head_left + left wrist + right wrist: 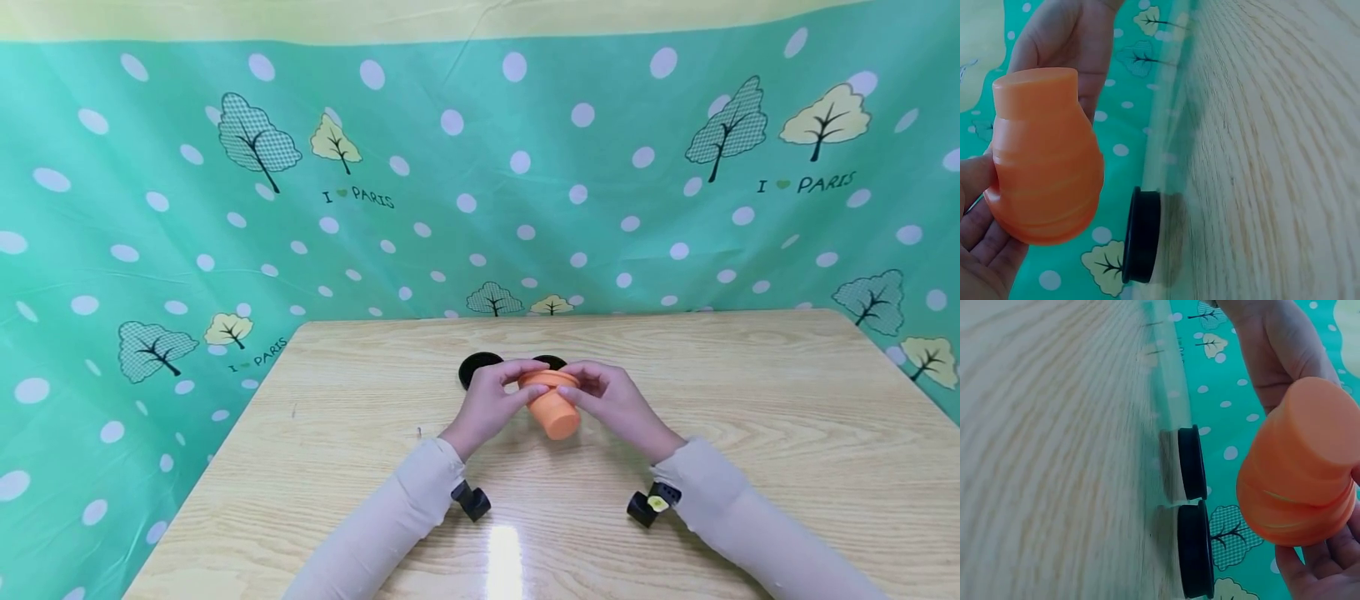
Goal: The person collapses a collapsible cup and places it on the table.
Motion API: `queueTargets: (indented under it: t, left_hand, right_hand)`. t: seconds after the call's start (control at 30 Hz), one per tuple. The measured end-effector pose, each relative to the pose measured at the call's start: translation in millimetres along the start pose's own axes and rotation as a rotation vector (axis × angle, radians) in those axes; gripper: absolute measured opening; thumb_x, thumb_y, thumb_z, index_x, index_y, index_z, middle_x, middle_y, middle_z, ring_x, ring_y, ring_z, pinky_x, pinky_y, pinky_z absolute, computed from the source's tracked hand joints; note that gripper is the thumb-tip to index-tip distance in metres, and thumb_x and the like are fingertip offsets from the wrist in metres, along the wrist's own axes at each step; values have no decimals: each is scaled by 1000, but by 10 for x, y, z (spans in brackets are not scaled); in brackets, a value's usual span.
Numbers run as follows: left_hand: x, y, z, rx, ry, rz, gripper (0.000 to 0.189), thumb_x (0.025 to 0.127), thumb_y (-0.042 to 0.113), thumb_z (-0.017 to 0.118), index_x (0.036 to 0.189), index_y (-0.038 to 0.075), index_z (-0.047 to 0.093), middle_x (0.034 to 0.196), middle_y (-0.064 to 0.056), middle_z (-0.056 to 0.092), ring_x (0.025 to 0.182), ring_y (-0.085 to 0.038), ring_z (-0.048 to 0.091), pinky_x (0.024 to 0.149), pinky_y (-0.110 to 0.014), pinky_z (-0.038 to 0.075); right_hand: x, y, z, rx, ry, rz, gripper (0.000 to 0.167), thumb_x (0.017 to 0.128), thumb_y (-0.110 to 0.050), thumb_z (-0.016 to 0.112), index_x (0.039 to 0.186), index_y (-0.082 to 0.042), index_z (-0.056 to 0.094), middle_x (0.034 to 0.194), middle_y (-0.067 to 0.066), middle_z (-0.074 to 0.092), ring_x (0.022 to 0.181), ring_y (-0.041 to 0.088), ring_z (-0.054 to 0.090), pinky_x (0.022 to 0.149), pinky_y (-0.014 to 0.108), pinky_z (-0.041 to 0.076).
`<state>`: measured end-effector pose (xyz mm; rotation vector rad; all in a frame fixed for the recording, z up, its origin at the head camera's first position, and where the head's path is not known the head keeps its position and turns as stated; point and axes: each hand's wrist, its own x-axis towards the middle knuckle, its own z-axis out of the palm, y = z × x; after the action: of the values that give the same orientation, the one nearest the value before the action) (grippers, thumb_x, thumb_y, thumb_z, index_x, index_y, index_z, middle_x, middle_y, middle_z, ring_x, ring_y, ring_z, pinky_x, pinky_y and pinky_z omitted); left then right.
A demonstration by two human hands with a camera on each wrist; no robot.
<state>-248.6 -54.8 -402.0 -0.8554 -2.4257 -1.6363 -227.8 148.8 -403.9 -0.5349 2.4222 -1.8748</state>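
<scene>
An orange soft-looking ribbed cup (558,417) is held above the table, tilted with its flat base toward me. My left hand (489,402) grips its rim from the left, thumb on the near side and fingers behind. From the right, my right hand (618,407) pinches the same rim in a mirrored way. In the left wrist view the cup (1047,156) bulges unevenly, with wavy creases round its wall. A fold also crosses the cup (1300,487) in the right wrist view. The cup's inside is hidden.
Two black round shallow pieces, one on the left (477,367) and one partly hidden (552,362), lie on the wooden table (360,500) behind the hands. A green dotted cloth (420,150) hangs behind the table.
</scene>
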Motion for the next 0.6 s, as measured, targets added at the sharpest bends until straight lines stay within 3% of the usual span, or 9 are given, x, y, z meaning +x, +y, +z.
queueTargets:
  t: [0.2,0.37,0.47,0.6]
  left_hand:
    - [10,-13,-7,-33,-17,-21,33,87,23,69,117,11,66,113,-1,67,102,-12,60,87,-36,50]
    - [36,-19,-32,-183,-31,-78,35,93,19,61,125,5,60,122,-8,62,112,-18,57,96,-29,46]
    - [44,-17,-48,-284,-51,-102,37,95,14,58,130,2,54,127,-12,58,115,-21,56,97,-27,45]
    - [50,3,-53,-345,-80,-112,43,95,12,57,136,3,48,130,-13,54,114,-20,55,96,-27,46]
  right_hand:
    - [5,17,-17,13,-6,-6,28,90,-19,65,111,-1,63,107,14,65,89,14,62,78,27,52]
    - [20,5,-37,61,29,-12,30,91,-18,64,112,3,62,105,9,66,95,11,60,83,23,51]
    - [27,-1,-52,171,45,1,29,93,-14,61,114,5,59,101,2,65,92,8,60,81,21,51]
    - [25,-4,-76,441,50,28,16,95,-7,55,110,-4,60,97,-2,64,87,7,61,76,19,52]
